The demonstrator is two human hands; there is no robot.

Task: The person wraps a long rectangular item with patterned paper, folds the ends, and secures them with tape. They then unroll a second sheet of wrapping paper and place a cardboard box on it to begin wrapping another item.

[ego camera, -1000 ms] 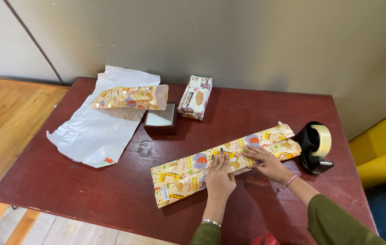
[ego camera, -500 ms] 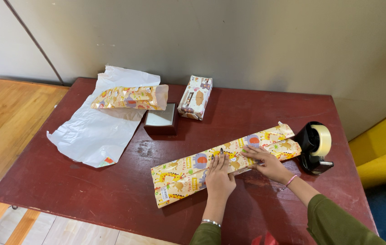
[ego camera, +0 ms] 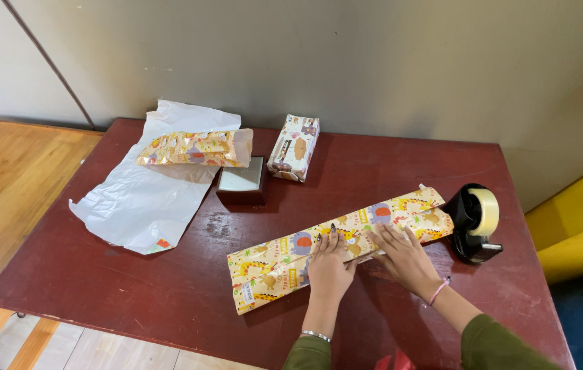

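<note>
A long, flat parcel folded in yellow gift paper printed with cartoon animals (ego camera: 284, 262) is laid slantwise on a dark red wooden worktop (ego camera: 168, 288), running from near the front edge up toward the right edge. The left hand (ego camera: 329, 268) is pressed flat on the parcel's middle, fingers straight and together, nothing gripped. The right hand (ego camera: 406, 257) is laid flat just beside it, fingers spread over the paper's folded edge, nothing gripped either. A black tape dispenser with a roll of clear tape (ego camera: 475, 223) is seen at the parcel's far end, near the right edge. Toward the back left corner, a crumpled sheet of white paper (ego camera: 144, 199) is spread, with a loosely folded piece of the same animal paper (ego camera: 192, 149) on top. Beside it a small dark brown box with a pale lid (ego camera: 242, 181) is set, and just behind that, a small wrapped box in animal paper (ego camera: 294, 147).
</note>
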